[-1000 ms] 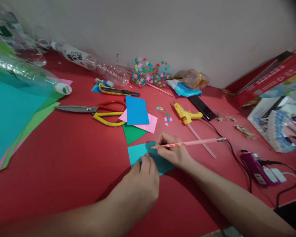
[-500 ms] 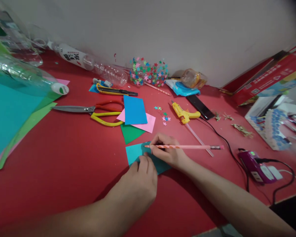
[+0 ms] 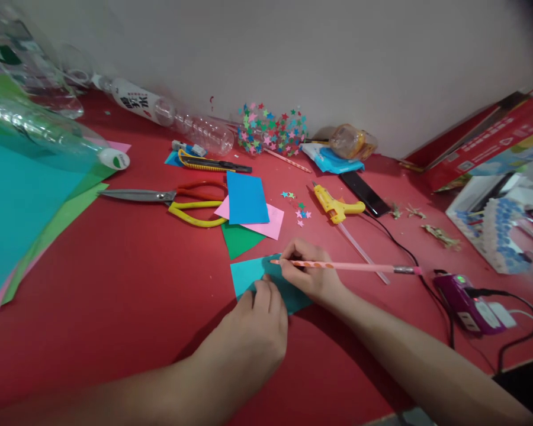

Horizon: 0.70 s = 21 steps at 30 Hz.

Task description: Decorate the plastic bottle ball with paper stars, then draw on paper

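Note:
A teal paper sheet (image 3: 249, 274) lies on the red table in front of me. My left hand (image 3: 258, 324) rests on its lower part, fingers slightly bent and pressing it down without gripping. Between thumb and fingers, my right hand (image 3: 313, 277) pinches a pink pencil (image 3: 359, 267), its point on the sheet near the upper edge. The eraser end reaches out to the right. My hands cover much of the sheet. Just beyond it are a green paper piece (image 3: 240, 241), a pink one (image 3: 274, 220) and a blue one (image 3: 247, 198), overlapping.
Scissors (image 3: 160, 197) and a box cutter (image 3: 215, 164) lie beyond on the left. A yellow glue gun (image 3: 335, 204), a phone (image 3: 365, 194) and a purple power strip (image 3: 468, 305) with cords are on the right. Plastic bottles (image 3: 135, 100) and a star-covered clear object (image 3: 270, 131) line the wall.
The pencil point has moved slightly right along the teal sheet, with my right hand. My left hand stays in place on the paper. The whole view has shifted a little.

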Motion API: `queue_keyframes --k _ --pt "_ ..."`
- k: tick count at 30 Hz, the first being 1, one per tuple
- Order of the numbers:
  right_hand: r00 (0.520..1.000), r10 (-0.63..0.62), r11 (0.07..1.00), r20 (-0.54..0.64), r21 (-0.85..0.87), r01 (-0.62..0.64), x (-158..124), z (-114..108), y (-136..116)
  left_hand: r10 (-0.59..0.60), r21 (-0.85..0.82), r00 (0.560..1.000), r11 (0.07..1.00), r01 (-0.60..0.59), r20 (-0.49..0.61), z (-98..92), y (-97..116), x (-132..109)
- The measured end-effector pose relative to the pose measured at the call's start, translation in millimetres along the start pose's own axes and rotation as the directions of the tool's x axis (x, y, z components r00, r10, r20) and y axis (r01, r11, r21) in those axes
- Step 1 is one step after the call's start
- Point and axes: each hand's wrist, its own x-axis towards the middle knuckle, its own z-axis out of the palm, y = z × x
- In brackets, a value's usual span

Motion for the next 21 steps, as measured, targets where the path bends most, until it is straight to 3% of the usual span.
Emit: queue_keyframes --k 13,21 --pt "0.998 0.036 0.998 -0.046 0.044 -0.034 1.1 -0.8 4.1 0.006 0.016 1.0 1.0 -0.006 -0.017 -0.1 -0.1 -0.4" --pt "1.0 -0.009 0.999 0.018 0.048 0.008 -0.4 -1.3 1.7 -0.008 0.005 1.0 1.0 0.008 -0.024 0.2 0.5 -0.3"
